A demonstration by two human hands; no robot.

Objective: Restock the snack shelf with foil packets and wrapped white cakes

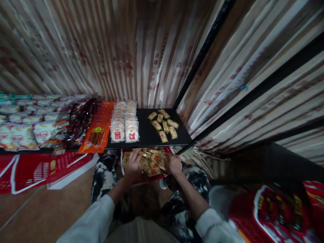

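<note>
A red bag (165,176) full of small gold-wrapped snack packets (149,165) rests between my knees, just below the edge of a black shelf. My left hand (134,164) lies over the packets at the bag's left side, with fingers stretched forward. On the right side, my right hand (174,164) reaches into the bag among the packets; its fingers are smeared by motion, so what they hold is unclear. Above, several matching gold packets (165,126) lie loosely scattered on the right end of the shelf (144,126).
Left of the scattered packets stand two rows of round white crackers (125,125), an orange snack bag (97,130), dark shiny packets (82,116) and white bags (24,135). Black frame bars (202,50) cross at right. Red packages (280,212) sit lower right. Striped sheeting (113,44) hangs behind.
</note>
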